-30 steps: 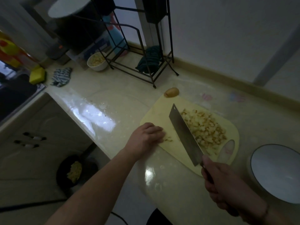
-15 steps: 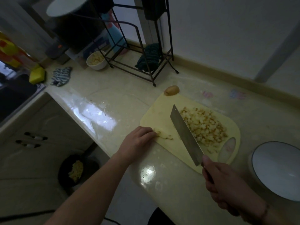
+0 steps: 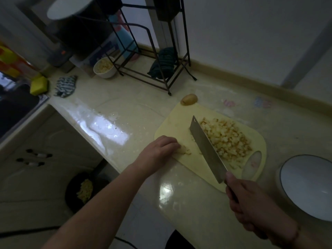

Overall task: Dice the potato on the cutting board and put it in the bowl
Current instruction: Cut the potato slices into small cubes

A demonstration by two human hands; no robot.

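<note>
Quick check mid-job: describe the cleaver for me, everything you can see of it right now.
The cleaver has a broad rectangular blade of dull grey metal, with a small hole near its far top corner. It slants across the pale yellow cutting board, beside the pile of diced potato on its right. Whether the edge touches the board is unclear. Its handle is hidden inside the right hand, which grips it.

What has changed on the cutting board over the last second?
The left hand slid back toward the board's near-left edge, uncovering the small potato bits at its fingertips. The right hand kept holding the cleaver in place. The diced pile and cutting board stayed put.
</note>
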